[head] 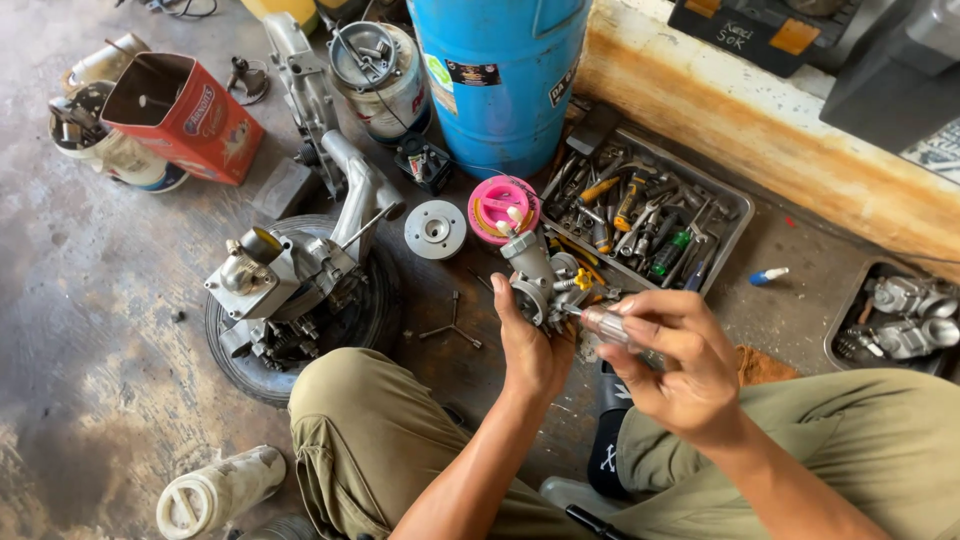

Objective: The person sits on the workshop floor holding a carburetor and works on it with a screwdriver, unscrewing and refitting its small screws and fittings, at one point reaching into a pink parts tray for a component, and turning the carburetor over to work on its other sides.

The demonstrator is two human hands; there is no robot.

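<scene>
My left hand (532,350) grips a small grey metal carburetor (538,275) from below, holding it upright above my knees. My right hand (678,358) is wrapped around a screwdriver with a clear handle (606,323), and its tip points left into the carburetor's side. Both hands are close together in the middle of the view. A yellow part shows on the carburetor's right side.
A metal tray of tools (648,212) lies just beyond my hands, next to a pink round lid (501,207) and a blue drum (500,75). An engine block rests on a tyre (290,285) at left. A red box (185,115), a second parts tray (900,318) and a white bottle (218,490) lie around.
</scene>
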